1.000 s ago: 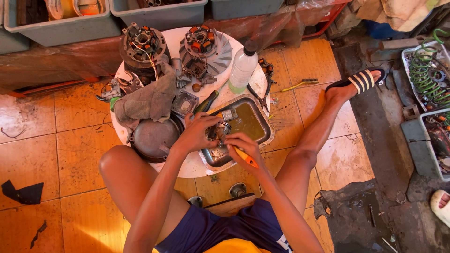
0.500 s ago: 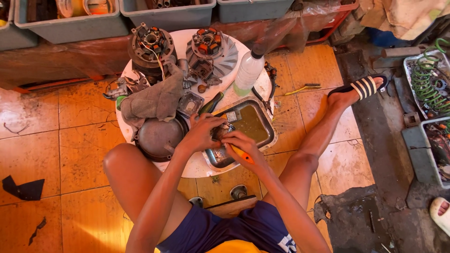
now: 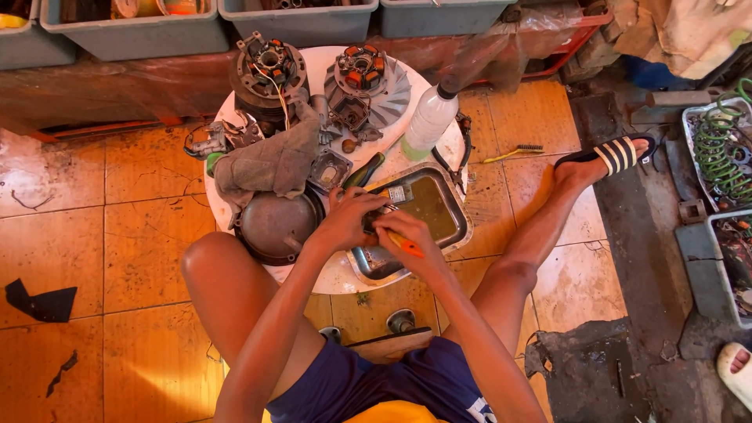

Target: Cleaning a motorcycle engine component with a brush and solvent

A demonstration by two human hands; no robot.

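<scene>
The person wears dark navy-blue shorts (image 3: 368, 384) of soft cloth, with a patch of white print showing at the hem on the right leg. Below them, at the bottom edge of the view, a strip of bright yellow shirt (image 3: 395, 411) shows. Both arms are bare, with no sleeves, watch or bracelet, and both hands (image 3: 348, 219) are ungloved, with no rings to be seen. The legs are bare too. On the right foot sits a black slide sandal with white stripes across its strap (image 3: 615, 154).
</scene>
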